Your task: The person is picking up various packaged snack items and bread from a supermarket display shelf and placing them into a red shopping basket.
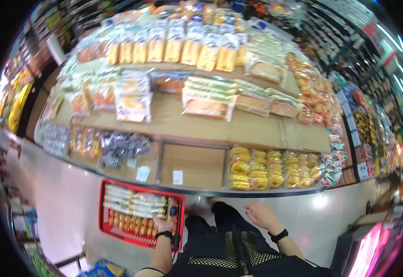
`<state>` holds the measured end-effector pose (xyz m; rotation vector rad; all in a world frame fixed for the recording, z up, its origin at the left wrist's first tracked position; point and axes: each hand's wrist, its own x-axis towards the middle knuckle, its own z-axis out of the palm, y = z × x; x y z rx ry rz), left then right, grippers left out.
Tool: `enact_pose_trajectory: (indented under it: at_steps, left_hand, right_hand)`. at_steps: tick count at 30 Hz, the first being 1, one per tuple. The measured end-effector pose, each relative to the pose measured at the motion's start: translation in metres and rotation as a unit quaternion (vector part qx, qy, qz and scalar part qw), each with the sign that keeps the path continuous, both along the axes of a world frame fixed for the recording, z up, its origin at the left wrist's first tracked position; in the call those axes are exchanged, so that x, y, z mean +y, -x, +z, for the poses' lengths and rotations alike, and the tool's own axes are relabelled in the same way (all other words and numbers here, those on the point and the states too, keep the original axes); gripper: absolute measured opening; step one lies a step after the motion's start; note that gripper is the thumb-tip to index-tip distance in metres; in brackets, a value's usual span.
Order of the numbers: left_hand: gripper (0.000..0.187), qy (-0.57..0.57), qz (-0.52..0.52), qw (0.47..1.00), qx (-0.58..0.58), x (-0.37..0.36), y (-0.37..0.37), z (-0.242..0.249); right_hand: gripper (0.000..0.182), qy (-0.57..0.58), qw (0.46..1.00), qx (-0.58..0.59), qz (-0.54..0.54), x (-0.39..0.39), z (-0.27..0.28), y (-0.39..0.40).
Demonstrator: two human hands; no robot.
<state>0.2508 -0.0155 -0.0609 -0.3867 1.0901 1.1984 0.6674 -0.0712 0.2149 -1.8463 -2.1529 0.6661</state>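
Note:
A red shopping basket (pixel 102 206) stands beside my legs on the left, filled with white wrapped packs (pixel 146 201) and a row of round brown buns in clear wrap (pixel 130 223). My left hand (pixel 163 225) reaches over the basket's right part, fingers stretched onto the packs right where the white packs meet the buns. Away from the goods, my right hand (pixel 260 217) hangs over the floor in front of the display, its fingers loosely apart and holding nothing. Dark bands circle both wrists.
A tiered display (pixel 174 124) of packaged bread curves ahead, its dark front edge close to me. Its lowest tier holds yellow packs (pixel 257 168), dark wrapped packs (pixel 123 147) and a bare cardboard compartment (pixel 192 161). A pink-lit case (pixel 365 251) stands at lower right, blue packages (pixel 104 268) at lower left.

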Motion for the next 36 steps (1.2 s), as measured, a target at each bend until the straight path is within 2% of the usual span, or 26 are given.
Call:
enact_pose_trajectory:
  at_steps: [2, 4, 5, 6, 8, 9, 10, 11, 12, 13, 14, 15, 16, 18, 19, 20, 22, 24, 25, 26, 28, 29, 32, 33, 34, 36]
  left_hand:
    - [0.072, 0.029, -0.010, 0.999, 0.024, 0.007, -0.004, 0.010]
    - [0.074, 0.121, 0.009, 0.992, 0.024, 0.010, -0.007, 0.018]
    - [0.076, 0.062, -0.009, 0.998, 0.009, 0.009, -0.005, 0.022]
    - [0.069, 0.009, -0.061, 0.998, 0.019, 0.008, -0.005, 0.033]
    - [0.059, -0.052, -0.017, 0.998, 0.008, -0.001, -0.008, 0.033]
    - [0.048, -0.095, -0.031, 0.995, 0.028, 0.000, -0.002, 0.016]
    - [0.043, 0.009, -0.026, 0.974, 0.224, -0.006, -0.007, 0.041]
    - [0.039, -0.012, -0.055, 0.923, 0.381, -0.021, 0.004, 0.037]
    - [0.039, -0.067, 0.019, 0.945, 0.319, -0.023, -0.025, 0.093]
    - [0.039, -0.032, 0.078, 0.904, 0.419, -0.026, -0.044, 0.119]
    - [0.035, -0.030, 0.077, 0.797, 0.598, -0.032, -0.029, 0.056]
    - [0.031, -0.046, -0.008, 0.695, 0.717, -0.045, -0.063, 0.121]
    - [0.032, -0.082, -0.038, 0.595, 0.798, -0.052, -0.096, 0.153]
    - [0.034, -0.174, -0.110, 0.512, 0.834, -0.054, -0.166, 0.213]
    - [0.046, -0.197, -0.107, 0.489, 0.843, -0.053, -0.193, 0.209]
    - [0.046, -0.196, -0.103, 0.489, 0.844, -0.049, -0.225, 0.221]
    - [0.060, -0.226, -0.134, 0.393, 0.881, -0.019, -0.278, 0.259]
    - [0.070, -0.215, -0.157, 0.419, 0.868, 0.009, -0.304, 0.274]
    - [0.062, -0.238, -0.131, 0.441, 0.856, 0.033, -0.316, 0.284]
    - [0.062, -0.257, -0.134, 0.435, 0.853, 0.053, -0.328, 0.295]
    - [0.049, -0.370, -0.096, 0.448, 0.808, 0.086, -0.352, 0.334]
    - [0.034, -0.393, -0.065, 0.411, 0.820, 0.097, -0.372, 0.346]
    - [0.027, -0.486, -0.078, 0.359, 0.793, 0.117, -0.422, 0.388]
    - [0.022, -0.504, -0.064, 0.380, 0.773, 0.125, -0.450, 0.393]
    - [0.022, -0.530, -0.080, 0.361, 0.763, 0.130, -0.470, 0.396]
    - [0.019, -0.577, -0.080, 0.432, 0.688, 0.132, -0.512, 0.392]
  right_hand:
    - [0.023, 0.014, 0.999, 0.005, -0.051, -0.003, 0.011, -0.014]
    - [0.022, -0.018, 0.996, 0.031, -0.082, -0.009, 0.011, -0.039]
    - [0.022, -0.022, 0.996, 0.032, -0.082, -0.006, 0.013, -0.054]
    - [0.021, -0.049, 0.993, 0.039, -0.096, 0.002, 0.022, -0.070]
    - [0.020, -0.080, 0.989, 0.047, -0.111, 0.003, 0.035, -0.098]
    - [0.019, -0.085, 0.989, 0.037, -0.115, 0.012, 0.041, -0.117]
    - [0.019, -0.090, 0.988, 0.027, -0.120, 0.019, 0.049, -0.136]
    - [0.020, -0.088, 0.992, -0.021, -0.085, 0.024, 0.044, -0.156]
    - [0.022, -0.100, 0.992, -0.022, -0.074, 0.030, 0.051, -0.166]
    - [0.022, -0.134, 0.990, -0.017, -0.048, 0.038, 0.051, -0.178]
    - [0.022, -0.168, 0.985, -0.013, -0.021, 0.049, 0.053, -0.192]
    - [0.022, -0.150, 0.988, -0.022, 0.008, 0.051, 0.057, -0.203]
    - [0.022, -0.131, 0.990, -0.032, 0.037, 0.055, 0.061, -0.217]
    - [0.022, -0.150, 0.987, -0.013, 0.054, 0.055, 0.066, -0.246]
    - [0.022, -0.172, 0.983, -0.001, 0.060, 0.053, 0.068, -0.261]
    - [0.022, -0.194, 0.979, 0.011, 0.066, 0.051, 0.069, -0.276]
    - [0.022, -0.229, 0.971, 0.006, 0.063, 0.042, 0.066, -0.307]
    - [0.022, -0.200, 0.980, -0.006, 0.022, 0.020, 0.065, -0.336]
    - [0.022, -0.185, 0.983, -0.012, -0.006, 0.006, 0.063, -0.350]
    - [0.022, -0.191, 0.981, -0.014, -0.024, -0.007, 0.058, -0.362]
    - [0.021, -0.194, 0.976, -0.049, -0.085, -0.031, 0.045, -0.374]
    - [0.021, -0.198, 0.974, -0.048, -0.099, -0.041, 0.039, -0.382]
    - [0.025, -0.162, 0.954, -0.018, -0.252, -0.087, 0.010, -0.382]
    - [0.024, -0.146, 0.942, -0.011, -0.303, -0.101, 0.013, -0.382]
    - [0.022, -0.129, 0.927, -0.002, -0.353, -0.114, 0.021, -0.379]
    - [0.021, -0.131, 0.890, 0.029, -0.435, -0.139, 0.026, -0.369]
